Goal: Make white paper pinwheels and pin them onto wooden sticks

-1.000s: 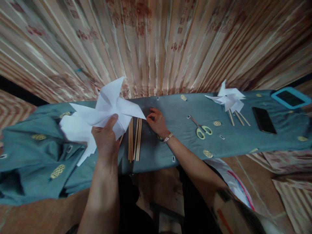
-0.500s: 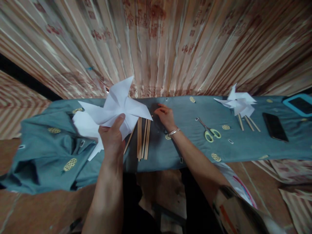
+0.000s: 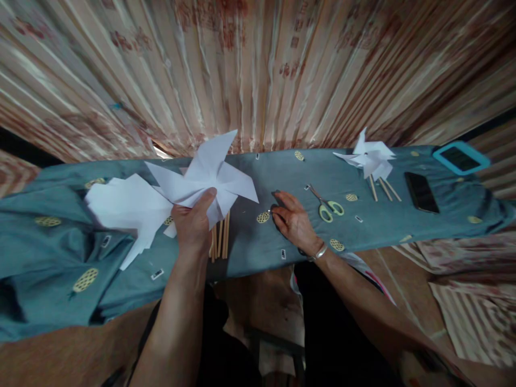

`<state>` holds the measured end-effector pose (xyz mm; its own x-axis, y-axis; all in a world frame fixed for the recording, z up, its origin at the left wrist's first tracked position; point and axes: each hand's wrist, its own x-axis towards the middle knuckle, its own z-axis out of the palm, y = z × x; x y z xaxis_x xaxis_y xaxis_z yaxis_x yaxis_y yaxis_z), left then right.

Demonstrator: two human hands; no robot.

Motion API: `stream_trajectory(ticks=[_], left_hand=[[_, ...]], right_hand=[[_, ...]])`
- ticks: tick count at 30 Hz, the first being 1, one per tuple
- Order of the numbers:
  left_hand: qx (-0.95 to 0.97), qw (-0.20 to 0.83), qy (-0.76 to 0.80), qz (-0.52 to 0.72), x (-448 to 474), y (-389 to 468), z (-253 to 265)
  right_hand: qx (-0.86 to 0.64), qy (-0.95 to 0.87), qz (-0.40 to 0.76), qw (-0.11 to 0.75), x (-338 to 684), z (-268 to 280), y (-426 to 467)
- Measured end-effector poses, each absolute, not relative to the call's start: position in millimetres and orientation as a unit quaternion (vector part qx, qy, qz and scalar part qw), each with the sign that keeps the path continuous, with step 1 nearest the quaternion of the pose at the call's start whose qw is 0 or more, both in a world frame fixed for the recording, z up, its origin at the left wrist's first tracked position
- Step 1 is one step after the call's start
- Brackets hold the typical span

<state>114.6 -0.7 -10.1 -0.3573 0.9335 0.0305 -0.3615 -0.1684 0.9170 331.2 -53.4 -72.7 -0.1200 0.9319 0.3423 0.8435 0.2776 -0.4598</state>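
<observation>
My left hand [image 3: 194, 220] grips a white paper pinwheel [image 3: 213, 180], its thumb pressed near the folded centre. To the right of it my right hand [image 3: 296, 224] is held low over the cloth, fingers bent. A small shiny thing [image 3: 269, 212], perhaps a pin, shows at its fingertips; it is too small to make out fully. Several wooden sticks [image 3: 220, 242] lie partly hidden under the pinwheel. White cut paper [image 3: 127, 207] lies to the left of my left hand.
On the green cloth [image 3: 250, 258] to the right are scissors [image 3: 328, 207] with pale green handles, pinwheels [image 3: 374, 158] on sticks, a black phone [image 3: 421, 192] and a blue-framed device [image 3: 461, 157]. A pleated curtain [image 3: 258, 75] hangs behind the table.
The pinwheel in my left hand has come away from the cut paper. My right hand has drawn back toward me and to the right. The view has turned rightward.
</observation>
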Motion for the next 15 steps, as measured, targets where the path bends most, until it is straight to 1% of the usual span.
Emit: stream_trajectory(ticks=[2,5,7,9,11,15], left_hand=[[0.328,0.475,0.449,0.682,121,-2,-12],[0.332,0.498,0.445,0.666,129,-6,-15],[0.334,0.506,0.440,0.662,132,-7,-16],[0.337,0.505,0.445,0.659,135,-8,-17],[0.338,0.502,0.451,0.656,136,-7,-18],[0.337,0.504,0.441,0.662,137,-6,-16]], right_hand=[[-0.601,-0.745,0.068,0.282,335,-70,-58],[-0.625,-0.718,0.065,0.299,339,-62,-60],[-0.649,-0.690,0.076,0.310,338,-56,-58],[-0.668,-0.673,0.093,0.303,332,-51,-55],[-0.671,-0.682,0.103,0.273,323,-47,-50],[-0.664,-0.724,0.078,0.172,304,-44,-44]])
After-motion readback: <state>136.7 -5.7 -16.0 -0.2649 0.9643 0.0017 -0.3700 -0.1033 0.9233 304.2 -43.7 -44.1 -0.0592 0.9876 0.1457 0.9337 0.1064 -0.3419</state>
